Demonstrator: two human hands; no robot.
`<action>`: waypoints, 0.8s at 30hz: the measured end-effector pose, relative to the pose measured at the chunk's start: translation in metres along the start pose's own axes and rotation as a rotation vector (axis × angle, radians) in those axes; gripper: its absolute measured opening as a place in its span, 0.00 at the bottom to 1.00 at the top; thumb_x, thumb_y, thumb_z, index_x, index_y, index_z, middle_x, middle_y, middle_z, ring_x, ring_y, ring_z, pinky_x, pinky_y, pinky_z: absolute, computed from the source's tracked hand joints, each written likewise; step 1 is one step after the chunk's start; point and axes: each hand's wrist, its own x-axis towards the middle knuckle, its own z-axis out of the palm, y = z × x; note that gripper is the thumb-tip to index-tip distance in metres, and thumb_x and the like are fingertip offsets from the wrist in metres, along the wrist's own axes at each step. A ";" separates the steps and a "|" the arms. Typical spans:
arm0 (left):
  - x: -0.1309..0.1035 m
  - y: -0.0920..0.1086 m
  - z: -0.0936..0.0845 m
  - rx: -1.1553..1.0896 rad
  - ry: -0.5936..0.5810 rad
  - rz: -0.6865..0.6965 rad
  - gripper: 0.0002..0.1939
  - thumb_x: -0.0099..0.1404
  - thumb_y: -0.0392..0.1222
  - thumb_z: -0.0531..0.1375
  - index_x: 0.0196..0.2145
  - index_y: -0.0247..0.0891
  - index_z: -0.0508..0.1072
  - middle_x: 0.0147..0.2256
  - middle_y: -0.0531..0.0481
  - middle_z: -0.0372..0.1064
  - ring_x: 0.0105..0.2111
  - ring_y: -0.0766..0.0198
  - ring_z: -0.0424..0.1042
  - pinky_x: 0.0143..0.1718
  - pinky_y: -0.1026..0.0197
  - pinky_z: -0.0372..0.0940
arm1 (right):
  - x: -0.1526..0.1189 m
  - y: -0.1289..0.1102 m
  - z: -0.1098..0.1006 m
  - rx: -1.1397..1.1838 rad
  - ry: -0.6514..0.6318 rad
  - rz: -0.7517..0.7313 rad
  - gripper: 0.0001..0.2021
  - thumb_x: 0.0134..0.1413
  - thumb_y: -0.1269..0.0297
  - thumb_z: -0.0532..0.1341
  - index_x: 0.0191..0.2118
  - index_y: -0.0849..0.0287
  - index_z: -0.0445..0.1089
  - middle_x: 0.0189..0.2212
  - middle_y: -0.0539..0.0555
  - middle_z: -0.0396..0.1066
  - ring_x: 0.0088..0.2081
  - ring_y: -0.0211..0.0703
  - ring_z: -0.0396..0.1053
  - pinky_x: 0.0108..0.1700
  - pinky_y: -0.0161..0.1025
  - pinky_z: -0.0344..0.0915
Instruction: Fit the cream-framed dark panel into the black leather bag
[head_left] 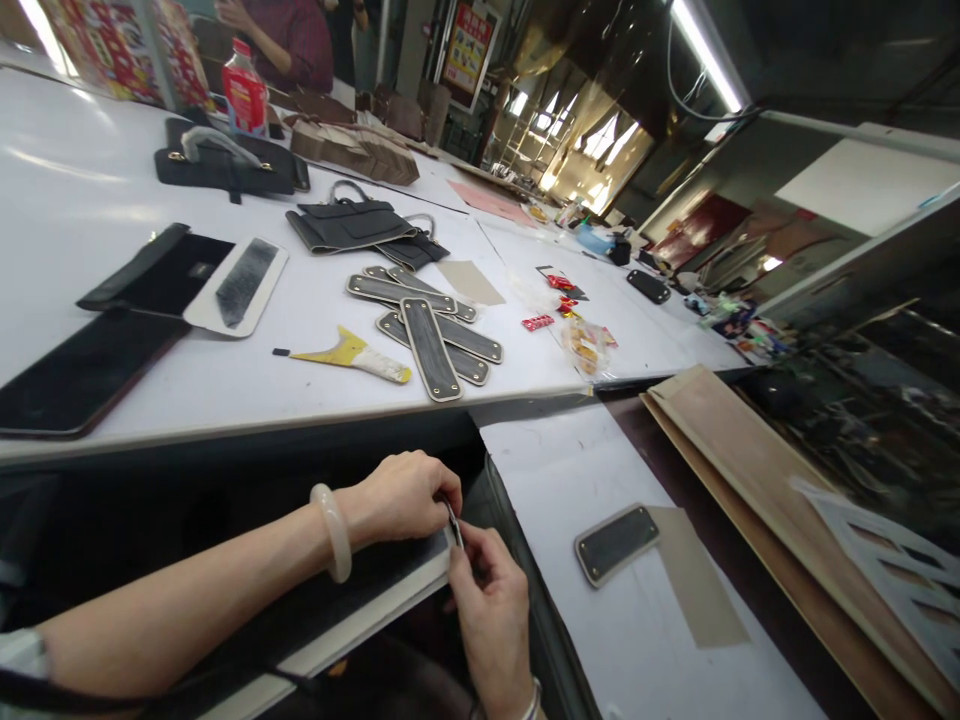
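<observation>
Both hands, left hand (401,497) and right hand (487,600), pinch a small dark piece (453,520) between closed fingertips. Leather strips (431,340) lie on the table (75,200) beyond.

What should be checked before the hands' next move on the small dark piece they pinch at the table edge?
1. Left hand grips the small dark piece: ok.
2. Right hand also pinches it: ok.
3. Piece fully visible: not ok, mostly hidden by fingers.
4. Loose dark padded tab with pale border lies apart from both hands on the white sheet: ok.
5. Yellow-handled scraper lies beyond the hands on the white table: ok.
6. Pile of dark oblong strips untouched: ok.
</observation>
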 end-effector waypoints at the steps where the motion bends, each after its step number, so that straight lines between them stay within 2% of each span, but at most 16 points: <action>1: 0.000 -0.001 0.000 0.005 0.002 0.018 0.16 0.50 0.36 0.53 0.31 0.50 0.78 0.32 0.56 0.77 0.34 0.58 0.75 0.32 0.61 0.63 | 0.000 0.000 0.001 0.041 -0.008 0.037 0.17 0.57 0.51 0.56 0.41 0.60 0.71 0.26 0.50 0.62 0.26 0.39 0.61 0.22 0.33 0.63; 5: 0.000 -0.004 0.000 0.008 -0.004 0.073 0.16 0.51 0.36 0.53 0.33 0.50 0.78 0.34 0.57 0.77 0.37 0.60 0.74 0.37 0.62 0.64 | -0.001 -0.002 0.005 0.181 -0.025 0.164 0.24 0.53 0.46 0.59 0.46 0.62 0.69 0.24 0.48 0.59 0.21 0.37 0.59 0.17 0.33 0.62; 12: 0.001 -0.008 0.001 -0.009 -0.026 0.107 0.17 0.50 0.35 0.53 0.34 0.48 0.78 0.33 0.57 0.77 0.36 0.63 0.75 0.37 0.66 0.64 | 0.002 -0.005 0.006 0.171 -0.001 0.156 0.22 0.54 0.47 0.58 0.40 0.64 0.71 0.22 0.50 0.65 0.17 0.37 0.60 0.17 0.33 0.59; 19: 0.000 -0.010 0.002 -0.005 -0.019 0.153 0.18 0.51 0.33 0.54 0.35 0.48 0.78 0.34 0.57 0.78 0.36 0.62 0.75 0.38 0.65 0.65 | 0.003 -0.002 0.007 0.036 0.062 -0.014 0.14 0.57 0.55 0.57 0.37 0.60 0.74 0.24 0.51 0.66 0.26 0.40 0.64 0.29 0.35 0.63; 24: -0.005 -0.010 0.001 0.028 0.015 0.246 0.16 0.53 0.32 0.54 0.34 0.46 0.77 0.36 0.56 0.77 0.39 0.62 0.73 0.44 0.61 0.61 | -0.001 0.000 0.006 -0.050 0.083 -0.102 0.13 0.59 0.60 0.55 0.42 0.59 0.73 0.26 0.51 0.67 0.27 0.40 0.64 0.30 0.35 0.62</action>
